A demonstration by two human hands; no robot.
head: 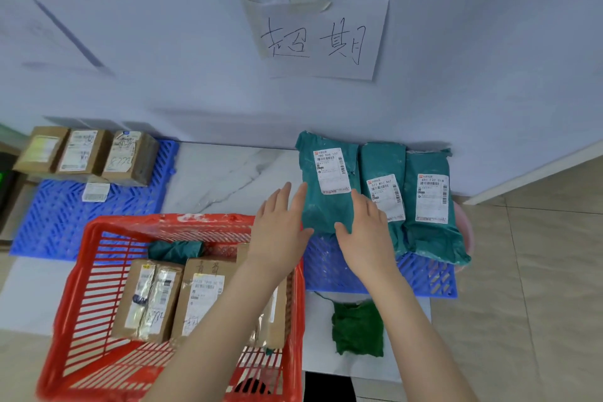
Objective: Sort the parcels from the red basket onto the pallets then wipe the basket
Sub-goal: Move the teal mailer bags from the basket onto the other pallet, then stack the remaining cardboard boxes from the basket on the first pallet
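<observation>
The red basket (75, 277) stands low on the left and holds brown cardboard parcels (148, 299) and one teal bag (176, 250). Three teal bag parcels lie side by side on the right blue pallet (329, 271). My left hand (280, 228) and my right hand (368, 232) hover with straight fingers on either side of the leftmost teal parcel (326, 186), at its near end. Neither hand holds anything. Three brown boxes (85, 153) sit on the left blue pallet (58, 222).
A green cloth (357, 328) lies on the white floor slab below the right pallet. A loose white label (95, 191) lies on the left pallet. The wall with a handwritten paper sign (323, 39) rises right behind both pallets.
</observation>
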